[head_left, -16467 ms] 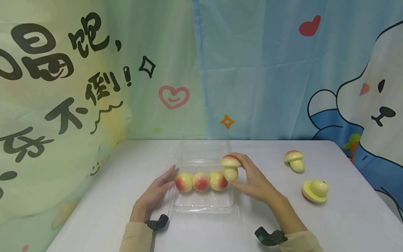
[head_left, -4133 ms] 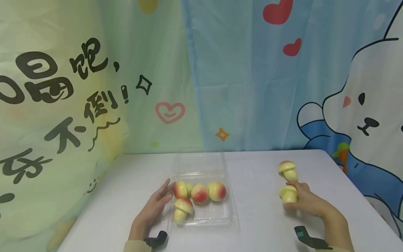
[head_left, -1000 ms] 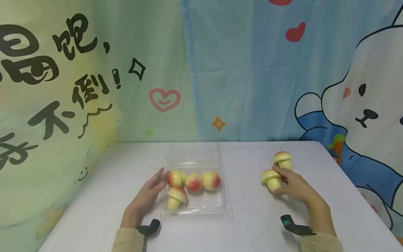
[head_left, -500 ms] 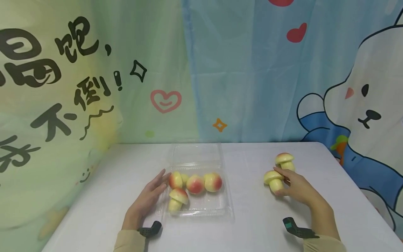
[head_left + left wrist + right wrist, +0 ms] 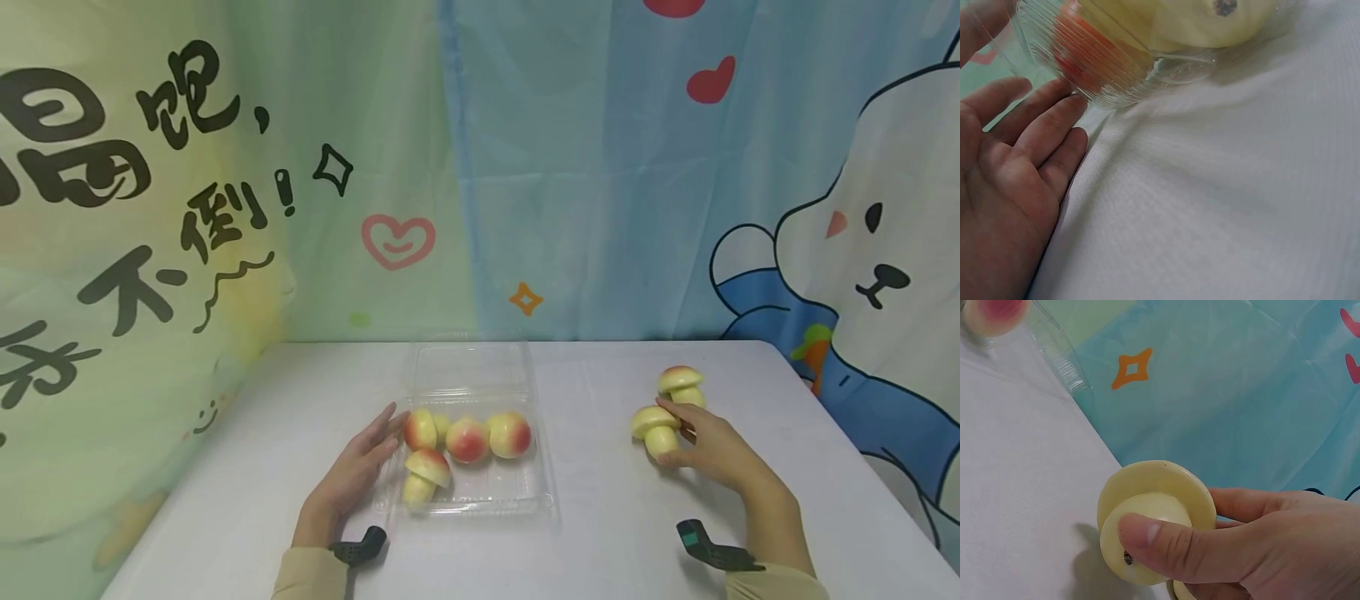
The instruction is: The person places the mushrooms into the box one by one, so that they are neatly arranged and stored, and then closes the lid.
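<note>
My right hand [image 5: 712, 446] holds a pale yellow toy mushroom [image 5: 660, 440] by its stem on the right side of the table. In the right wrist view the thumb presses the stem's end, and the mushroom [image 5: 1154, 475] shows its cap's pale underside. Straight fingers of my left hand [image 5: 348, 471] touch the left wall of a transparent plastic box [image 5: 502, 493]. Inside, three mushrooms with red-blushed caps, one of them at the right [image 5: 510, 434], lie in the rear row. Another mushroom [image 5: 427, 468] lies in the box's front left corner.
Just behind the held mushroom sits another mushroom [image 5: 681, 379] with a reddish cap. The box's transparent lid [image 5: 471, 367] lies folded back towards the table's far edge. A printed curtain [image 5: 585, 208] hangs behind the white table [image 5: 592, 533].
The mushroom that my right hand held over the box 16.5 seconds ago lies in its front left corner. That hand has since gripped another at the right and shifted it slightly left.
</note>
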Demonstrator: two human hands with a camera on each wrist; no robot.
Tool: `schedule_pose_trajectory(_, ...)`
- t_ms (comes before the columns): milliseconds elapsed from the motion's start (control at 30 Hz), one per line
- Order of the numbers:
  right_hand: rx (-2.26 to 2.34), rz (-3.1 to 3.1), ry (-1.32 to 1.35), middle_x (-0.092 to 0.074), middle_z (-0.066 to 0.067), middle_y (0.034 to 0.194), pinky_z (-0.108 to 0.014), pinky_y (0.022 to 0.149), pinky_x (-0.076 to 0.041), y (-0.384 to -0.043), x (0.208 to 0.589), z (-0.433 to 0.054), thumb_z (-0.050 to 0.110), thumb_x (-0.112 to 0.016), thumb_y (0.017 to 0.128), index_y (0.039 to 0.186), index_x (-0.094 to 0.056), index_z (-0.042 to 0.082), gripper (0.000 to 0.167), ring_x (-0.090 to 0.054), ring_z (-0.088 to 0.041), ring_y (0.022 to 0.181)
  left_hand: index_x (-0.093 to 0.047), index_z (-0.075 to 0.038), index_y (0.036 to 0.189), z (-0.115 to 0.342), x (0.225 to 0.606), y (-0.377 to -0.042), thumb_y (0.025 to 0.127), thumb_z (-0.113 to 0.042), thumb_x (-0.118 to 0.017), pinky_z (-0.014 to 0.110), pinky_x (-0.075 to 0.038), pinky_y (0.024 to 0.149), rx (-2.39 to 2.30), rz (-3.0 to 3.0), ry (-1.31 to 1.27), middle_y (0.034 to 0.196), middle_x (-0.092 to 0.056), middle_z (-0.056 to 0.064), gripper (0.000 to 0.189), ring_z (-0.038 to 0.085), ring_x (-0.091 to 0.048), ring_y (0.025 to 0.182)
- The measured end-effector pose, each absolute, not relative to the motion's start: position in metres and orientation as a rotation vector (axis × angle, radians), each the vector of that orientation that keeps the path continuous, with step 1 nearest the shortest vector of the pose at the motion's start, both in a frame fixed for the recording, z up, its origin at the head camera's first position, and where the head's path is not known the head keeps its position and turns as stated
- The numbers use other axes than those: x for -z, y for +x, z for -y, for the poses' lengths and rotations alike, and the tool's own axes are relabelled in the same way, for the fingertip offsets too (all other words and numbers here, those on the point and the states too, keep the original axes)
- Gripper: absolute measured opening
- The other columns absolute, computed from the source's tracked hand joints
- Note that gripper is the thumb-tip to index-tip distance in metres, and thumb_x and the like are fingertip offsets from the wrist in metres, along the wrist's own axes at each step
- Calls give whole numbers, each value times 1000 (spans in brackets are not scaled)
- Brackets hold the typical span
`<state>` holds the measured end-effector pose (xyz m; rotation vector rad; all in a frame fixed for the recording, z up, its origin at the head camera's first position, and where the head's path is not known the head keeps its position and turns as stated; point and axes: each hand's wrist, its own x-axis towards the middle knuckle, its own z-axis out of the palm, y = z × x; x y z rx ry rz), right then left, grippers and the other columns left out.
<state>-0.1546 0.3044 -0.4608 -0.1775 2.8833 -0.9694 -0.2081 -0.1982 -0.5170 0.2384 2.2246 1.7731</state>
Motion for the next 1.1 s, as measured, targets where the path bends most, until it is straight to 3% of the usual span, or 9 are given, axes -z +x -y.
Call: schedule_pose_trajectory(1100, 983, -2883, -163, -34, -30, 146, -54, 101, -43, -154, 449, -300, 30, -78, 76, 146, -31, -3, 90, -43, -50, 126, -22, -31, 151, 199, 518, -208, 94, -38, -54, 58, -8, 117, -1754, -2231, 218, 151, -39, -9, 66, 21, -21, 146)
